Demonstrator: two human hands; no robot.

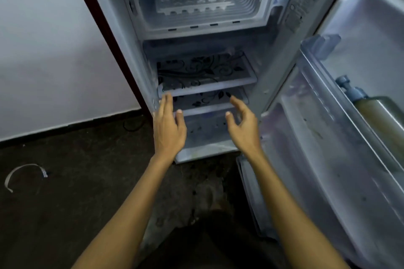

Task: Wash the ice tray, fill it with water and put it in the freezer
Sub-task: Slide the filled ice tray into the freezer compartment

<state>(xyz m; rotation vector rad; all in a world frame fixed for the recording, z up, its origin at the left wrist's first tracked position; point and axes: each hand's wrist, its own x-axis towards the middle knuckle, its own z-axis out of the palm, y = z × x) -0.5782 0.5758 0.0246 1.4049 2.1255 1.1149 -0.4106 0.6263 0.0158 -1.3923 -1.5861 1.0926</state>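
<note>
A pale ice tray point(192, 2) lies flat inside the freezer compartment point(253, 26) at the top of the open fridge. Both of my hands hang in the air well below it, in front of the lower shelves. My left hand point(169, 124) has its fingers stretched out and holds nothing. My right hand point(242, 124) is loosely spread, fingers slightly bent, also holding nothing. Neither hand touches the tray or the fridge.
The fridge door point(328, 137) stands open on the right, with a bottle point(376, 111) in its rack. Glass shelves with a black floral print point(205, 72) sit under the freezer. A white strap point(21, 172) lies on the dark floor at left.
</note>
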